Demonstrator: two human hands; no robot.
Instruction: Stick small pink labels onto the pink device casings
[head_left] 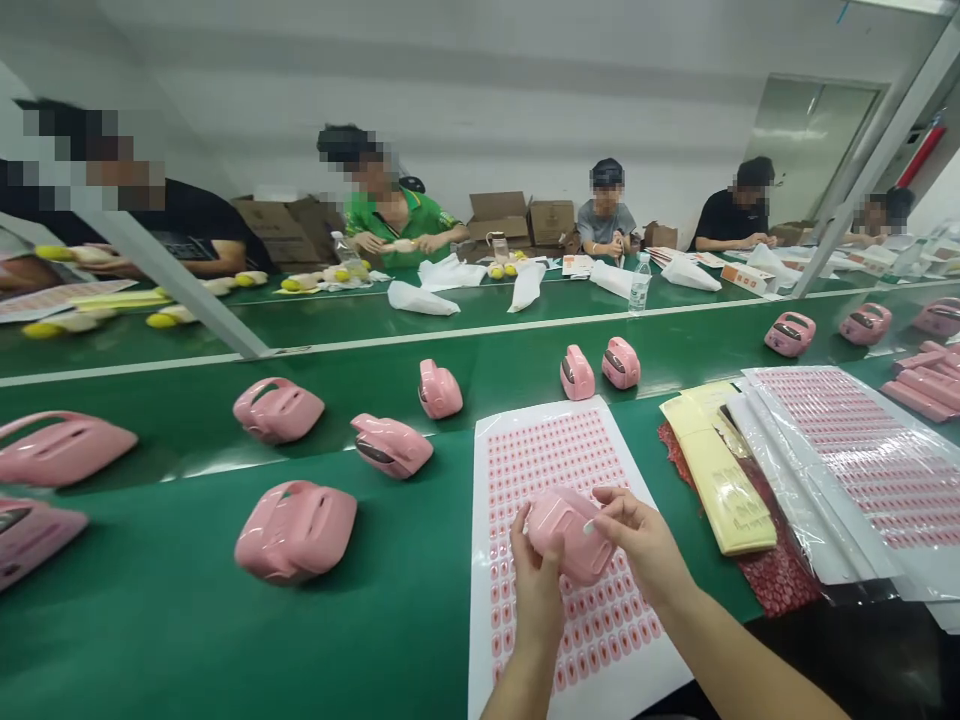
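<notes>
A pink plastic housing with rounded corners is held above a white sheet of small pink oval stickers. My left hand grips its left side, the thumb lying across the near face. At its right side is my right hand, with thumb and forefinger drawn together against the surface. A tiny whitish spot shows at those fingertips; whether it is a sticker or a fingernail I cannot make out. Left of the sheet, a similar pink housing with a handle rests on the green table.
More pink handled housings stand along the green belt. To the right lie a yellow packet and plastic-covered sticker sheets. A slanted metal post rises at left. Several co-workers sit across, near a water bottle.
</notes>
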